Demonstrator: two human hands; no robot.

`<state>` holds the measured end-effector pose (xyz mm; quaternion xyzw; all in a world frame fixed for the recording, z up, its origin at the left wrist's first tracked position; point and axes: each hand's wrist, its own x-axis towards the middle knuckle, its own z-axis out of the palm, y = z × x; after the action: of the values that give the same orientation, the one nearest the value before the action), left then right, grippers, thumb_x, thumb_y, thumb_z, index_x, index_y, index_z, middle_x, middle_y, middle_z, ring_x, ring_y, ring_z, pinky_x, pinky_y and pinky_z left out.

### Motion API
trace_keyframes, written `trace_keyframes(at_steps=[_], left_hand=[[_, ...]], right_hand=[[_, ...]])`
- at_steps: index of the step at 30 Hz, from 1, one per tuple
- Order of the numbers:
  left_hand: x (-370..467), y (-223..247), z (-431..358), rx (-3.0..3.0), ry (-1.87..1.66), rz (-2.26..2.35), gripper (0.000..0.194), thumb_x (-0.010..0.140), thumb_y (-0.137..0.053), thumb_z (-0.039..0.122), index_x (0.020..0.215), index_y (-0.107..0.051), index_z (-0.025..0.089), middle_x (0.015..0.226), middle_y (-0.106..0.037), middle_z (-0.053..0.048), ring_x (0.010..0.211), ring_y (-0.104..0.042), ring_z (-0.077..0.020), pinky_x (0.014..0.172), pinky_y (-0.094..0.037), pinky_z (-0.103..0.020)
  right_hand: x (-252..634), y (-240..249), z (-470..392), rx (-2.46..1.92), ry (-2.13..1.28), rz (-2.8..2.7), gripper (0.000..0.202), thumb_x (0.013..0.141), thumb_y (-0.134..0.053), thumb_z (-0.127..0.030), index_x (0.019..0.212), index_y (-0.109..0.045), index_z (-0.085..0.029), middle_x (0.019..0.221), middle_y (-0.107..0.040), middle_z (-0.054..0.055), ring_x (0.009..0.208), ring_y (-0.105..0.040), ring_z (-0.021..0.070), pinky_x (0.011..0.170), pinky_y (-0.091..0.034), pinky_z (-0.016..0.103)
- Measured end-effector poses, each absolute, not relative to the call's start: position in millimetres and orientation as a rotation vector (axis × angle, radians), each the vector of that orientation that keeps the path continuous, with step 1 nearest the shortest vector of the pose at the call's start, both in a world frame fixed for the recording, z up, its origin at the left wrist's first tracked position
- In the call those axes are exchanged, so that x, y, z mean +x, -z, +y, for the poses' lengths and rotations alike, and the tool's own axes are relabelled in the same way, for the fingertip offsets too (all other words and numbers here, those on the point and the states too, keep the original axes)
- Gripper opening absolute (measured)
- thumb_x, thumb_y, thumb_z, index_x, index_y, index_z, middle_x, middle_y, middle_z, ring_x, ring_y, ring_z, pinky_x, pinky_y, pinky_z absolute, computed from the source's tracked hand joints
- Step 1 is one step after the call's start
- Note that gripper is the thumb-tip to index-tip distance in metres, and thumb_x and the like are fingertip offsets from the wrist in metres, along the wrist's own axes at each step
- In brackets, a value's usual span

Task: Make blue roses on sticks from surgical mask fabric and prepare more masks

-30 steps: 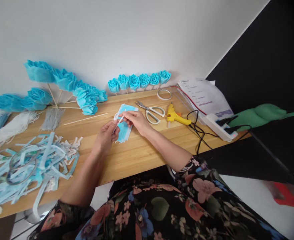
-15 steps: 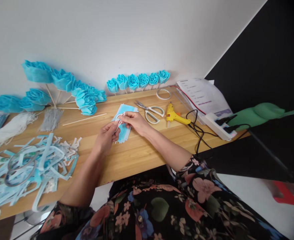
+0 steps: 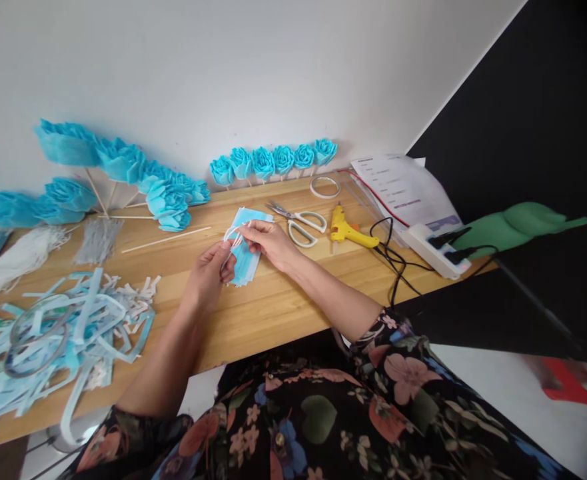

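Note:
White elastic loops [image 3: 232, 235] are pinched between my two hands, above a stack of blue pleated face-mask sheets [image 3: 246, 262] on the wooden table. My left hand [image 3: 212, 272] grips the loops from the left with its fingers curled. From the right, my right hand [image 3: 269, 244] pinches them between thumb and forefinger. Both hands hide part of the stack. White-handled scissors [image 3: 302, 223] lie just right of the stack. A thin wooden stick [image 3: 167, 239] rests to the left of my hands.
Blue flowers on sticks [image 3: 283, 160] lean on the wall. Blue and white scraps [image 3: 80, 320] cover the left side of the table [image 3: 273, 313]. At right are a tape roll [image 3: 324, 187], a yellow glue gun [image 3: 352, 233], black cables, papers [image 3: 406, 193] and a power strip [image 3: 434, 252].
The white loops are spread a little wider between my hands, and my left hand has shifted slightly left. The whole view has moved slightly.

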<state>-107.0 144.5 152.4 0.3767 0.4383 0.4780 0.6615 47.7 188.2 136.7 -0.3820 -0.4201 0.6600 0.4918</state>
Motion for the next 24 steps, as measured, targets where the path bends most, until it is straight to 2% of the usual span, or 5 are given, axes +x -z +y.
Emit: trace_keyframes(at_steps=[3, 9, 13, 18, 24], left_hand=[[-107.2, -151.4, 144.1, 0.890, -1.065, 0.992, 0.058, 0.063, -0.089, 0.062, 0.069, -0.056, 0.014, 0.054, -0.043, 0.004, 0.046, -0.028, -0.0042, 0.041, -0.024, -0.017], [-106.1, -151.2, 143.2, 0.908, -1.054, 1.005, 0.057, 0.064, -0.087, 0.062, 0.082, -0.065, 0.013, 0.055, -0.042, 0.005, 0.046, -0.027, -0.0043, 0.042, -0.024, -0.016], [-105.8, -151.7, 143.4, 0.905, -1.058, 0.999, 0.057, 0.063, -0.088, 0.062, 0.078, -0.062, 0.013, 0.055, -0.043, 0.005, 0.047, -0.029, -0.0044, 0.042, -0.024, -0.016], [-108.1, -153.3, 144.8, 0.822, -1.100, 0.964, 0.046, 0.072, -0.085, 0.053, 0.085, -0.061, 0.015, 0.056, -0.045, 0.004, 0.047, -0.032, -0.0062, 0.043, -0.028, -0.018], [-108.1, -152.1, 144.9, 0.827, -1.113, 0.979, 0.042, 0.080, -0.080, 0.049, 0.076, -0.053, 0.016, 0.060, -0.047, 0.003, 0.048, -0.036, -0.0068, 0.045, -0.033, -0.018]], right_hand=[[47.3, -135.8, 189.0, -0.894, -1.641, -0.995, 0.045, 0.062, -0.088, -0.058, 0.078, -0.072, -0.018, 0.066, -0.058, -0.003, 0.065, -0.054, 0.0092, 0.056, -0.039, 0.022], [47.4, -135.2, 189.6, -0.865, -1.672, -0.942, 0.046, 0.061, -0.089, -0.055, 0.083, -0.072, -0.018, 0.066, -0.057, -0.004, 0.066, -0.055, 0.0092, 0.055, -0.039, 0.021], [47.6, -136.1, 189.0, -0.854, -1.670, -0.963, 0.044, 0.062, -0.088, -0.054, 0.080, -0.071, -0.019, 0.065, -0.056, -0.004, 0.068, -0.058, 0.0103, 0.055, -0.039, 0.021], [48.9, -140.6, 187.3, -0.813, -1.693, -0.977, 0.041, 0.063, -0.089, -0.053, 0.076, -0.070, -0.018, 0.066, -0.056, -0.004, 0.063, -0.050, 0.0081, 0.056, -0.040, 0.022], [49.8, -142.8, 186.6, -0.851, -1.721, -0.968, 0.042, 0.061, -0.089, -0.052, 0.078, -0.071, -0.018, 0.067, -0.055, -0.004, 0.065, -0.050, 0.0090, 0.056, -0.040, 0.022]])
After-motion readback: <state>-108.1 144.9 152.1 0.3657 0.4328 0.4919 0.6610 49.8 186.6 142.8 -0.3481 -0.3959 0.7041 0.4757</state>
